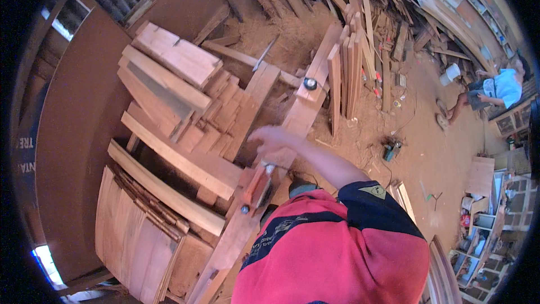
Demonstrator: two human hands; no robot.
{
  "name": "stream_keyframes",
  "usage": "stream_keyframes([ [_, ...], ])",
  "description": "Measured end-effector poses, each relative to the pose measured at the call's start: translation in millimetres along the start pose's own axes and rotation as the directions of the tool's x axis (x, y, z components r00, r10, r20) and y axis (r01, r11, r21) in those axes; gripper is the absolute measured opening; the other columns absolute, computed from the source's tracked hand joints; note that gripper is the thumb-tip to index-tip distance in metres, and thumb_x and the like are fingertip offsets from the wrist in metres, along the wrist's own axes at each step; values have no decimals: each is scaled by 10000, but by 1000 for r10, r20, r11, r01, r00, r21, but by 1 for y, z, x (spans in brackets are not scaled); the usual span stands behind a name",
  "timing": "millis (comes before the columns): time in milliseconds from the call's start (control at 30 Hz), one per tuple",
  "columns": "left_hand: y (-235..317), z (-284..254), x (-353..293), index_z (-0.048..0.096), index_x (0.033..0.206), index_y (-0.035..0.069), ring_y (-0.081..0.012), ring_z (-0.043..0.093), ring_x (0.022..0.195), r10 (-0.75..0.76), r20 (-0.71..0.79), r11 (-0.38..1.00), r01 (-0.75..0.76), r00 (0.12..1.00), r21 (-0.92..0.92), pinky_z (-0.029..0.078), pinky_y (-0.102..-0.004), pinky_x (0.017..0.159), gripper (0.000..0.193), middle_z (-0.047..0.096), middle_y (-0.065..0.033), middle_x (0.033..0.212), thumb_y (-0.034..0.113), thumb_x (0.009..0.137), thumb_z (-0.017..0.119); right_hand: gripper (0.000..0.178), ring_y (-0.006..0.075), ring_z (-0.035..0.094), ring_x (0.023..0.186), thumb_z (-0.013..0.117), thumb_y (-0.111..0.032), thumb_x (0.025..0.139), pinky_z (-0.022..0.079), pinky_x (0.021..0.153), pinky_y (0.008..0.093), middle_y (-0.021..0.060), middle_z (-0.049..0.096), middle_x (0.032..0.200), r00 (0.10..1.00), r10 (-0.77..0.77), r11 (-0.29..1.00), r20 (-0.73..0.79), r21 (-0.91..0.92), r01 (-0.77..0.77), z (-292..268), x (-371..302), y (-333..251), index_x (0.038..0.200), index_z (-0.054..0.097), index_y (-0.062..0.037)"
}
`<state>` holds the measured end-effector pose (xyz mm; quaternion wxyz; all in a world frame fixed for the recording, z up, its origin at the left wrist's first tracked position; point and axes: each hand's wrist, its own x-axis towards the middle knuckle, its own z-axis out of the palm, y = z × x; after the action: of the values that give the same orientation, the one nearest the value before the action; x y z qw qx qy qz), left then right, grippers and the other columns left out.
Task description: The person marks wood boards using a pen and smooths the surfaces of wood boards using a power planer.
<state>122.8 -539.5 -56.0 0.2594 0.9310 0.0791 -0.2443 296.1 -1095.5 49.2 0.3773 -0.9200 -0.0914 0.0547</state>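
Note:
My right hand (274, 138) reaches out over a long wooden beam (292, 115), its fingers apart and slightly blurred, with nothing visible in them. Just below it on the beam lies an orange-red tool (256, 184) with a pale metal end; its exact kind is unclear. A small blue round piece (244, 209) sits at the tool's near end. Farther along the beam rests a small black round object (310, 83). Beside the hand, to the left, short wooden blocks (225, 115) are piled in steps. My left hand is out of sight.
Thick planks (174, 56) and boards (135, 236) are stacked at left. Upright boards (349, 73) stand beyond the beam. A green power tool (392, 150) lies on the dusty floor. At far right a person in light blue (506, 87) sits near a white bucket (450, 74).

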Motion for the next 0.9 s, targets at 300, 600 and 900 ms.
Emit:
stream_keyframes([
  [300,100,66,-14,595,1285,-2,-300,614,1034,-64,58,987,72,996,-145,498,-449,852,548,645,-201,1148,390,912,680,417,383,519,1290,600,-155,887,442,1060,518,145,519,1429,704,140,519,-696,-554,-651,-243,-109,221,1304,598,-134],
  [600,106,118,-43,621,1255,-6,-291,643,977,-243,77,913,254,967,-319,514,-438,815,519,677,-195,1092,382,916,679,495,411,604,1158,681,-289,882,499,981,485,176,561,1392,660,277,720,-699,-303,-624,-258,-149,191,1309,563,-67],
  [900,108,124,-78,683,1016,-26,-205,560,644,9,-16,978,-12,1000,-208,457,-406,588,363,640,-114,731,324,969,596,694,445,650,1029,776,-176,766,521,886,500,272,640,1167,154,622,658,-768,406,-634,-225,-296,176,1349,450,15],
])
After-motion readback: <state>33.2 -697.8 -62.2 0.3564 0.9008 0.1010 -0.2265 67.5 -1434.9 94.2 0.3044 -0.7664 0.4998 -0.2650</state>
